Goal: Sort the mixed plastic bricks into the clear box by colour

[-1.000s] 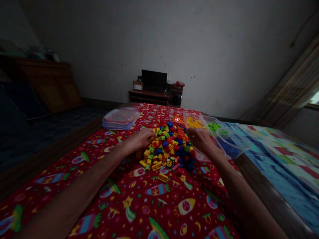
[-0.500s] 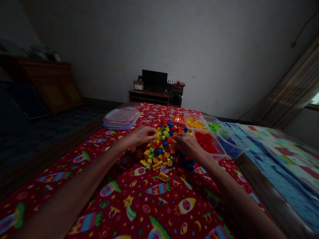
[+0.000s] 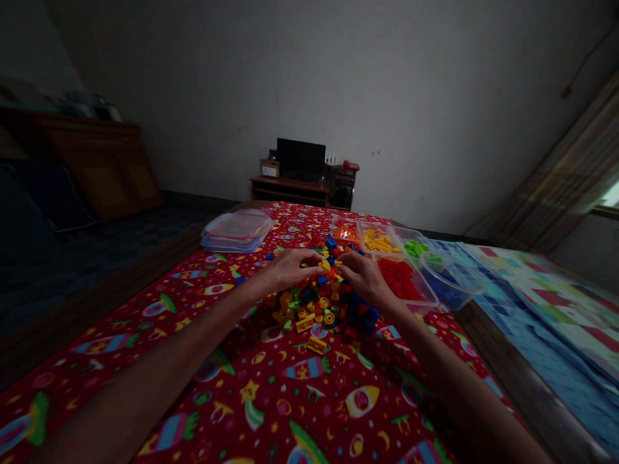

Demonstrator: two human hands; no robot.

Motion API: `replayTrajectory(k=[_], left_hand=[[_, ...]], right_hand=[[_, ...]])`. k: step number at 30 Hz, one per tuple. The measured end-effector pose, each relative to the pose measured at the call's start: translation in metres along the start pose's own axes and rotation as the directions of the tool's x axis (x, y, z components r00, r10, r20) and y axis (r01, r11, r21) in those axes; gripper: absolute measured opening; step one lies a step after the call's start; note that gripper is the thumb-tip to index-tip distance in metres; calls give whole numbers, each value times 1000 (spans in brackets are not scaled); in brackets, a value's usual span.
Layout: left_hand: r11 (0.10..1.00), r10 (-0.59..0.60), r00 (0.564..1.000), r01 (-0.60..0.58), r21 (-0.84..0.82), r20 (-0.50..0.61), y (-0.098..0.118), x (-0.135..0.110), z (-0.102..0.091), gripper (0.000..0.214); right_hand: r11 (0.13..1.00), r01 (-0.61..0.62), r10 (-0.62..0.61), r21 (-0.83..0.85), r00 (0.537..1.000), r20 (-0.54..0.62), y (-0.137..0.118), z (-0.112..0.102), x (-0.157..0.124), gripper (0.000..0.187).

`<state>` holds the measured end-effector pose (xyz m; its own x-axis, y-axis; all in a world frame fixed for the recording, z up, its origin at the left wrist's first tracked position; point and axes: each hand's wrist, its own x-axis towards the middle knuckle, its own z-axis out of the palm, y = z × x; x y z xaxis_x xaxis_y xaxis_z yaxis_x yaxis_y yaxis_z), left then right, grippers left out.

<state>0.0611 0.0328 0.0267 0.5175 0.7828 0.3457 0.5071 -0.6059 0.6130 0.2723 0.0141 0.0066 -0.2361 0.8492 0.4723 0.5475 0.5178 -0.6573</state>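
Centre frame: left hand (image 3: 289,270) and right hand (image 3: 363,278) fingertip to fingertip above the brick pile (image 3: 319,310) on the red patterned cloth (image 3: 300,393). Fingers curled about a small yellow piece (image 3: 325,264); too dim to tell a clenched grip from a loose one, either hand. Pile's far side hidden behind both hands. Right of centre, clear tubs (image 3: 432,294) of sorted bricks, the blue barely legible.

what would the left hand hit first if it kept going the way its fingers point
Most likely the right hand: the left hand points right across the brick pile, fingertips nearly meeting. Depth is unclear, so a top brick might come first.
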Motion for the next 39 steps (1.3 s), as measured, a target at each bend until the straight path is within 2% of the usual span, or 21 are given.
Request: replayTrajectory(k=[4, 6, 9, 11, 14, 17, 22, 24, 26, 29, 31, 33, 36, 39], left_hand=[[997, 64, 994, -60, 51, -86, 11, -1, 8, 21], [991, 104, 989, -94, 98, -103, 15, -2, 11, 17], [977, 149, 981, -127, 169, -127, 20, -3, 13, 14], [972, 161, 978, -134, 194, -130, 21, -4, 14, 11], [969, 166, 981, -143, 199, -101, 21, -5, 16, 8], [969, 166, 983, -147, 199, -81, 19, -4, 11, 14], [982, 95, 979, -62, 179, -182, 12, -1, -14, 21], [984, 65, 974, -26, 177, -215, 8, 0, -24, 21], [983, 46, 971, -3, 182, -233, 5, 0, -29, 22], [978, 49, 972, 0, 210, -230, 5, 0, -33, 24], [971, 54, 974, 1, 238, -222, 3, -1, -35, 25], [963, 44, 976, 15, 268, -212, -1, -1, -39, 25], [952, 6, 973, 65, 298, -232, -16, 0, -49, 25], [950, -62, 961, 140, 280, -271, -34, -1, -60, 23]], right_hand=[[955, -209, 203, 211, 978, 49, -8, 4, 2, 19], [909, -280, 261, 310, 960, 101, -14, 5, 1, 21], [856, -290, 242, 428, 956, 164, -21, 5, 0, 27], [853, -277, 220, 441, 959, 178, -23, 6, -1, 30], [892, -267, 216, 365, 960, 176, -22, 7, -2, 33], [945, -231, 205, 230, 970, 132, -15, 3, -1, 36], [989, -138, 135, -48, 989, -63, 5, -29, 20, 39], [967, -139, 107, -213, 982, -155, 17, -48, 39, 37], [908, -178, 89, -379, 967, -239, 31, -66, 63, 35], [809, -269, 119, -523, 946, -303, 46, -83, 93, 41], [781, -296, 133, -550, 939, -317, 49, -88, 102, 48], [797, -306, 137, -520, 931, -338, 47, -88, 101, 49], [872, -276, 143, -404, 933, -329, 37, -80, 85, 41], [919, -183, 96, -348, 963, -252, 22, -64, 59, 33]])
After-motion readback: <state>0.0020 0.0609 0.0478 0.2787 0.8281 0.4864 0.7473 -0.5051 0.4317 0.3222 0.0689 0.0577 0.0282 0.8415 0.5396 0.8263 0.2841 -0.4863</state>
